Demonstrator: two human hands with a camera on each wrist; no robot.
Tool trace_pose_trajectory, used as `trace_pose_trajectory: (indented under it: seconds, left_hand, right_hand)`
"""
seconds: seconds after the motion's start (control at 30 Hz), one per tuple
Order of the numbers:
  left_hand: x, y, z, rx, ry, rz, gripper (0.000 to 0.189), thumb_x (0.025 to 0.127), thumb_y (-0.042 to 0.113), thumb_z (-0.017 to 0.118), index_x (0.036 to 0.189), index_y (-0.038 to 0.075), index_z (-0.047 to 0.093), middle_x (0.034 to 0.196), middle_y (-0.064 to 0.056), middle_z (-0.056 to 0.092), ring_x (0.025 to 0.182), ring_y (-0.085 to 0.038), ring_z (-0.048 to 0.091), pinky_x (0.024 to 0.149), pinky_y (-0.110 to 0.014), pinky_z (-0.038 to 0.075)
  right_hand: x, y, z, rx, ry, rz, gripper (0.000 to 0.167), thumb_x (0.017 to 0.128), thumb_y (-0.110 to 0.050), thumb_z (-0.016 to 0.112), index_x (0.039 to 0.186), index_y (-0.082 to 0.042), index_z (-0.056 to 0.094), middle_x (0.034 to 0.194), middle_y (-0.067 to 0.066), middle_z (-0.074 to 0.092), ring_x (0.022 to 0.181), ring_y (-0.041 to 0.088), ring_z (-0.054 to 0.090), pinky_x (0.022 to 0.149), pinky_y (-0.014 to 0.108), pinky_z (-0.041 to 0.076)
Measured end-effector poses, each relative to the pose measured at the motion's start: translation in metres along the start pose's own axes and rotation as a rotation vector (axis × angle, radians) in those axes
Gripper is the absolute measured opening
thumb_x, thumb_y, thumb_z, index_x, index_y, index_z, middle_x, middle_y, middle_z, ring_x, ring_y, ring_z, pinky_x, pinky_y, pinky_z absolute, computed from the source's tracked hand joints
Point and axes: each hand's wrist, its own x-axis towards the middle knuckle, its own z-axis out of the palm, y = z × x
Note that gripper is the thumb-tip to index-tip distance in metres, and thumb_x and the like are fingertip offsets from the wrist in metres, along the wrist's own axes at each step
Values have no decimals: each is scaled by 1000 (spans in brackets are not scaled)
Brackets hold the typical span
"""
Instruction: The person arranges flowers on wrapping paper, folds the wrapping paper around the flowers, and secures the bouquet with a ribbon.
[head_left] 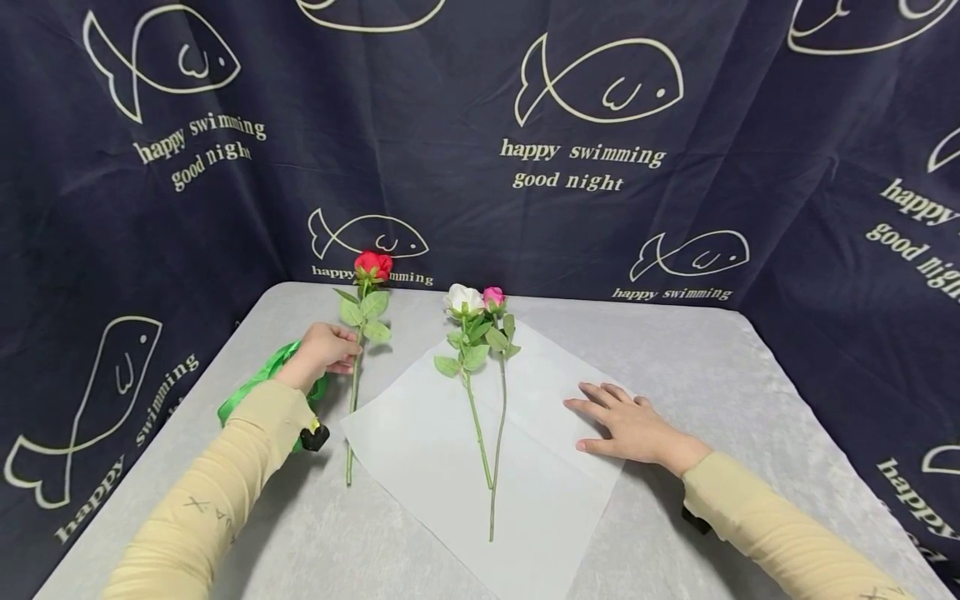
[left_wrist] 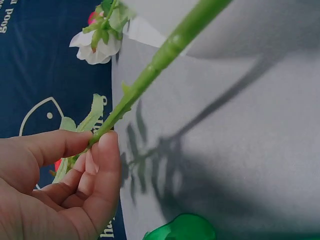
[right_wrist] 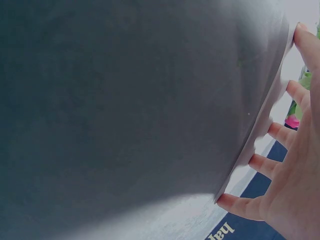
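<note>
My left hand [head_left: 330, 350] pinches the green stem of a red rose [head_left: 372, 267] between thumb and fingers. In the left wrist view the stem [left_wrist: 145, 82] is raised off the table, with its shadow beneath. A white rose [head_left: 464, 302] and a pink rose [head_left: 494, 297] lie side by side on a white sheet of paper [head_left: 420, 442], stems toward me. Fingers spread, my right hand [head_left: 630, 427] rests on the paper's right part. Its fingertips [right_wrist: 227, 199] touch the sheet in the right wrist view.
Green ribbon [head_left: 255, 385] lies beside and partly behind my left forearm. The grey table [head_left: 660, 342] is backed by dark blue curtains [head_left: 450, 167] with fish drawings, on the back and both sides.
</note>
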Motion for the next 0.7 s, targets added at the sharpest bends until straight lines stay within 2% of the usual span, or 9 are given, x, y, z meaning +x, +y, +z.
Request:
trace_pose_trajectory:
  seconds: [0.17, 0.33, 0.7]
  left_hand:
    - [-4, 6, -4, 6, 7, 8, 18, 86, -1, 59, 102, -6, 52, 65, -1, 56, 52, -8, 55, 55, -26, 55]
    - [-7, 12, -6, 3, 4, -8, 21, 87, 0, 60, 106, -6, 52, 70, -2, 58, 55, -8, 57, 57, -26, 56]
    - [-19, 27, -3, -57, -68, -2, 32, 87, 0, 61, 114, -11, 49, 72, -1, 62, 57, -7, 59, 61, -25, 56]
  right_hand:
    - [0, -1, -1, 3, 2, -4, 67, 83, -68, 50, 140, -33, 43, 150, 8, 35, 132, 41, 35, 84, 68, 37]
    - [-1, -1, -1, 8, -4, -2, 67, 83, -68, 50, 140, -33, 42, 150, 7, 34, 133, 41, 35, 85, 69, 36]
    - [-1, -1, -2, 16, -7, 3, 67, 83, -68, 50, 141, -33, 42, 150, 8, 34, 133, 42, 34, 85, 71, 35]
